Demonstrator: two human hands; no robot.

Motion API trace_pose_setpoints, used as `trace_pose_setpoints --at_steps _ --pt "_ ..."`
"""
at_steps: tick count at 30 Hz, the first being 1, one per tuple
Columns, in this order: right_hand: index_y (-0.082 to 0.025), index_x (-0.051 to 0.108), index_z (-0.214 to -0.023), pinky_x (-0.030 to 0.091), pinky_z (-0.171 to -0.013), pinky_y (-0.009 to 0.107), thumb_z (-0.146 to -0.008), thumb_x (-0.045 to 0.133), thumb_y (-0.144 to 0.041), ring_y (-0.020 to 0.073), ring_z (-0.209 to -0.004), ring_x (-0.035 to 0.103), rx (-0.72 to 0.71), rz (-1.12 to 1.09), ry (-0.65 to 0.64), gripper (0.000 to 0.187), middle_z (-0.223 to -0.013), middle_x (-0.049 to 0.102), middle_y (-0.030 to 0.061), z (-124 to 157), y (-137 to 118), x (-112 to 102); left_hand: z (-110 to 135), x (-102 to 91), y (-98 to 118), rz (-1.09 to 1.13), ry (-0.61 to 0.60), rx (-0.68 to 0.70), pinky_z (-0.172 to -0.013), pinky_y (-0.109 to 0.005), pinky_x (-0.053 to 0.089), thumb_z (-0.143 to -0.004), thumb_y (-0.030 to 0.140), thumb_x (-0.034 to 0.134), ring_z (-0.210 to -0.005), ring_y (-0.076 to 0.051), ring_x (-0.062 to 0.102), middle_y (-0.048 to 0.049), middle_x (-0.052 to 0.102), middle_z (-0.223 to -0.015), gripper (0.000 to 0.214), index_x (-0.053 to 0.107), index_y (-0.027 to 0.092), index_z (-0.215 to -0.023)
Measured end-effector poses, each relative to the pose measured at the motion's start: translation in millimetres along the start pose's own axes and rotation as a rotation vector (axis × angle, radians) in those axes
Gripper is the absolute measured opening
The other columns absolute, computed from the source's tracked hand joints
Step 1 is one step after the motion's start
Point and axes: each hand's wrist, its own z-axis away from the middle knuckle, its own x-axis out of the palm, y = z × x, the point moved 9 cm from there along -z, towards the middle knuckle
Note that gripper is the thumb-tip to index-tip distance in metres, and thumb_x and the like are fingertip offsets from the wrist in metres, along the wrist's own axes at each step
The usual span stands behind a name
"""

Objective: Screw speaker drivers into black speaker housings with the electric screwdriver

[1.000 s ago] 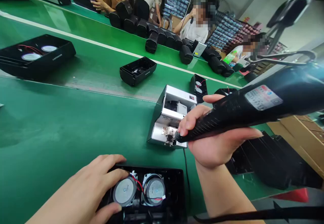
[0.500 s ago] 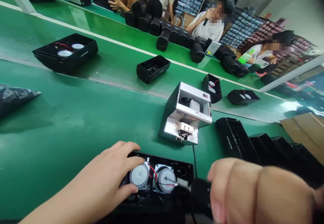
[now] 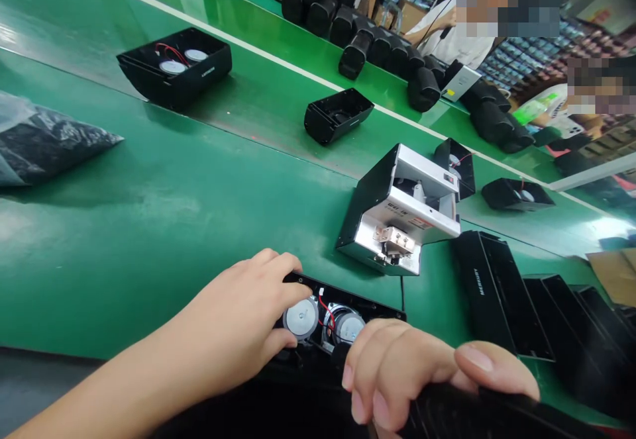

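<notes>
1. The left hand (image 3: 238, 320) is pressing on a black plastic speaker housing (image 3: 358, 304), with its fingers curling over the far rim and its thumb resting just beside the left of 2 round silver speaker drivers (image 3: 301, 318).
2. The right hand (image 3: 397, 373) is clamping around a black electric screwdriver (image 3: 477, 412) at the near edge, just right of the housing; the tool's tip is hidden.
3. The housing is lying open, near, on a green conveyor belt (image 3: 149, 240).
4. A silver-and-black metal machine (image 3: 397, 210) is standing just beyond the housing.
5. Long black panels (image 3: 497, 293) are lying right, while a row of black speaker enclosures (image 3: 382, 48) is standing far off on a second green belt (image 3: 223, 22).
</notes>
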Motion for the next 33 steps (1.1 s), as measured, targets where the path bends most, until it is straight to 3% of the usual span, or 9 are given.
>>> trace_pose_setpoints --at_steps 3,4,8,12,21,28,33 --pt "-0.023 0.087 -0.11 0.072 -0.073 0.043 -0.122 0.024 -0.04 0.0263 -0.071 0.081 -0.023 -0.022 -0.264 0.067 -0.078 0.082 0.0062 -2 -1 14 -1 0.4 -2 0.003 0.002 -0.002 -0.097 -0.054 0.059 -0.083 0.022 0.093 -0.119 -0.033 0.065 -0.0034 0.069 -0.137 0.035 0.08 0.034 -0.113" --pt "-0.023 0.087 -0.111 0.072 -0.072 0.044 -0.122 0.025 -0.04 0.0272 -0.071 0.081 -0.016 -0.011 -0.3 0.066 -0.078 0.082 0.0067 -2 0 15 -1 0.4 -2 0.004 0.004 -0.004 -0.097 -0.054 0.059 -0.083 0.023 0.094 -0.118 -0.033 0.065 -0.0035 0.069 -0.137 0.035 0.08 0.034 -0.113" --pt "-0.027 0.086 -0.1 0.071 -0.065 0.047 -0.114 0.054 -0.048 0.0297 -0.067 0.078 0.06 0.064 -0.08 0.041 -0.07 0.076 0.0053 -17 10 5 -2 0.7 0 0.014 -0.003 -0.01 -0.096 -0.055 0.06 -0.083 0.027 0.095 -0.116 -0.032 0.065 -0.0024 0.07 -0.135 0.034 0.08 0.033 -0.112" --pt "-0.028 0.084 -0.096 0.07 -0.065 0.048 -0.104 0.068 -0.051 0.0303 -0.069 0.076 0.086 0.075 -0.018 0.029 -0.073 0.075 0.0062 -30 13 17 -2 0.3 1 0.006 0.002 -0.014 -0.096 -0.055 0.061 -0.082 0.028 0.096 -0.117 -0.032 0.065 -0.0021 0.07 -0.134 0.034 0.081 0.033 -0.112" --pt "-0.026 0.081 -0.085 0.067 -0.065 0.043 -0.109 0.057 -0.045 0.0262 -0.062 0.075 0.028 0.105 -0.16 0.039 -0.068 0.076 0.0058 -4 9 34 3 0.1 4 -0.011 0.026 -0.002 -0.1 -0.055 0.06 -0.084 0.023 0.093 -0.121 -0.033 0.064 -0.0033 0.069 -0.138 0.035 0.08 0.031 -0.115" --pt "-0.029 0.081 -0.101 0.069 -0.07 0.046 -0.096 0.073 -0.068 0.0306 -0.076 0.08 0.065 0.126 -0.037 0.039 -0.077 0.08 0.0072 -31 6 35 6 2.9 1 0.003 0.041 -0.003 -0.104 -0.056 0.06 -0.082 0.019 0.092 -0.126 -0.034 0.064 -0.0038 0.069 -0.141 0.036 0.08 0.031 -0.114" --pt "-0.031 0.08 -0.106 0.068 -0.067 0.044 -0.091 0.075 -0.078 0.0297 -0.071 0.08 0.025 0.145 0.033 0.049 -0.07 0.079 0.0053 -14 7 16 7 8.0 -9 0.041 0.071 -0.028 -0.112 -0.057 0.059 -0.08 0.015 0.087 -0.133 -0.035 0.064 -0.0041 0.068 -0.147 0.048 0.081 0.034 -0.123"
